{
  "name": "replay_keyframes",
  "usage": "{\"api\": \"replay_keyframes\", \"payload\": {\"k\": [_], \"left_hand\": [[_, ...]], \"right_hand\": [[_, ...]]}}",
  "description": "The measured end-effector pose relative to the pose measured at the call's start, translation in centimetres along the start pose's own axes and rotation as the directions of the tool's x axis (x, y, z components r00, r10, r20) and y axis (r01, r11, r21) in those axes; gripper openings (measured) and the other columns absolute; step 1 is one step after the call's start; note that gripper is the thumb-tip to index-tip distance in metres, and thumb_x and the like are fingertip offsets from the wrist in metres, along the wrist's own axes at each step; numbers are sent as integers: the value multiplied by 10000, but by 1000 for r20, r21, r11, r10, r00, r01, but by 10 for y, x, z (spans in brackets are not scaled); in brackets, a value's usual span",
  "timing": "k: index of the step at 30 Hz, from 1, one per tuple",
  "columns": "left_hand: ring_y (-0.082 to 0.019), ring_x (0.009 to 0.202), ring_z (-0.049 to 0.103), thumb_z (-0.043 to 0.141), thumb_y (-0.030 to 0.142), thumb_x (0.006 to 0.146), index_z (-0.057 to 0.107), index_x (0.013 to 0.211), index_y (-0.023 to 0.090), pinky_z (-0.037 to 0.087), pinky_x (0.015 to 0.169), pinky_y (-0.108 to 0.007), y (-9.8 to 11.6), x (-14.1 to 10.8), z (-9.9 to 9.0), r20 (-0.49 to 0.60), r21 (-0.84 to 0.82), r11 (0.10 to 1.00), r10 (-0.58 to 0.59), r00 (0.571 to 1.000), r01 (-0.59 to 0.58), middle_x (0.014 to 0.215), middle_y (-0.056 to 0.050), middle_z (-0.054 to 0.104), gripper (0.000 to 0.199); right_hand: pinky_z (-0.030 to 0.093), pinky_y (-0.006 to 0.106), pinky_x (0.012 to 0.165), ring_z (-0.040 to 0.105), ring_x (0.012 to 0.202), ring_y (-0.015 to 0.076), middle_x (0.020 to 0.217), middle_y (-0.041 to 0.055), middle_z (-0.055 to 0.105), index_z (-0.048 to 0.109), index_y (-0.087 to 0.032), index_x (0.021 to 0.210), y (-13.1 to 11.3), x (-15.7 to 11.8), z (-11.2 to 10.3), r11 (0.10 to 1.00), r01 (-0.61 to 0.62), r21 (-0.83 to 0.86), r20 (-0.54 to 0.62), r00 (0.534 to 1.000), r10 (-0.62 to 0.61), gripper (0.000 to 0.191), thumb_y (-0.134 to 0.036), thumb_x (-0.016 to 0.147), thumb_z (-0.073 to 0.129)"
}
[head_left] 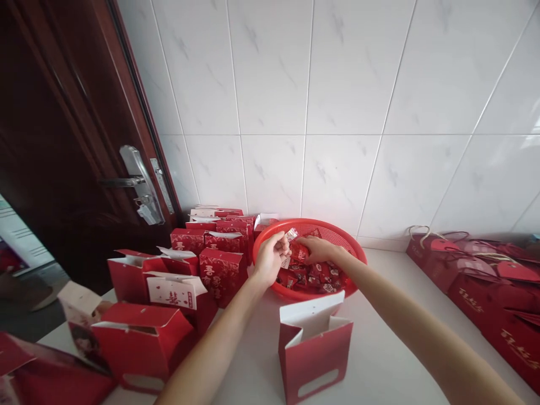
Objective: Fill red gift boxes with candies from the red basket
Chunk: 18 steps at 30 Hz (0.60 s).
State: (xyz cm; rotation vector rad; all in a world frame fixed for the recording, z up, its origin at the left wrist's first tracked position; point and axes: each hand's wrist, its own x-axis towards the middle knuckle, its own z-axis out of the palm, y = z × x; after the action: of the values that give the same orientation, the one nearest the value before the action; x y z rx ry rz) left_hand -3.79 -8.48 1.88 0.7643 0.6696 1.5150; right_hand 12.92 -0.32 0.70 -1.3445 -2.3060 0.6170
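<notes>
A round red plastic basket [358,247] stands against the wall with several red wrapped candies [316,273] in it. Over its left side is my left hand [272,260], fingers curled closed around a small wrapped candy [291,234] whose clear wrapper end sticks out. My right hand [319,250] reaches into the basket from the right, its fingers bent onto a red wrapped candy [300,253]; the fingertips are partly hidden. In front of the basket, an upright red gift box [316,357] has its white-lined top flaps open. Its inside bottom is hidden.
Several red gift boxes [221,273], some with raised flaps, crowd the left of the white table [253,360]. Red gift bags [476,292] with rope handles line the right side. A tiled wall [274,112] rises behind, and a dark wooden door [84,140] stands left.
</notes>
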Motion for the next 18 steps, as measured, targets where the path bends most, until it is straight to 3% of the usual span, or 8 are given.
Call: {"api": "replay_keyframes", "payload": {"k": [3, 8, 11, 13, 18], "left_hand": [[-60, 509, 409, 785, 290, 658, 517, 573, 166, 418, 572, -223, 0, -2, 1, 7, -8, 1000, -8, 1000, 8, 550, 53, 485, 308], [-59, 496, 394, 801, 288, 633, 522, 568, 167, 416, 563, -218, 0, -2, 1, 24, -23, 999, -35, 999, 35, 541, 52, 490, 311], [-63, 505, 421, 797, 289, 638, 544, 575, 163, 418, 559, -216, -1, 0, 1, 9, -28, 999, -39, 999, 39, 549, 44, 504, 289], [-74, 535, 477, 773, 278, 665, 562, 591, 161, 430, 577, -216, -1, 1, 1, -57, -28, 999, -28, 998, 27, 574, 30, 534, 252], [-103, 713, 619, 725, 179, 695, 656, 734, 162, 492, 758, -238, -5, 6, -1, -240, -4, 999, 44, 970, -46, 765, -16, 666, 81]], "right_hand": [[500, 365, 855, 634, 1092, 353, 1087, 92, 715, 714, -241, 1046, -3, 10, 13, 999, 21, -30, 104, 994, -18, 654, -87, 429, 870], [507, 322, 726, 650, 812, 243, 742, 28, 659, 602, -217, 678, 7, 12, 11, 993, -8, 120, 131, 991, -8, 189, -101, 609, 734], [532, 295, 666, 628, 741, 185, 730, 3, 621, 547, -215, 714, 12, 8, -1, 947, -39, 320, 86, 996, 12, 73, -185, 739, 609], [560, 289, 685, 640, 767, 170, 781, 0, 622, 538, -214, 758, 11, 5, -9, 886, -38, 462, 58, 998, 13, 38, -227, 766, 572], [589, 331, 803, 662, 877, 182, 910, 14, 671, 628, -205, 871, -3, -8, -21, 725, 6, 689, 39, 998, -46, 188, -280, 704, 675]]}}
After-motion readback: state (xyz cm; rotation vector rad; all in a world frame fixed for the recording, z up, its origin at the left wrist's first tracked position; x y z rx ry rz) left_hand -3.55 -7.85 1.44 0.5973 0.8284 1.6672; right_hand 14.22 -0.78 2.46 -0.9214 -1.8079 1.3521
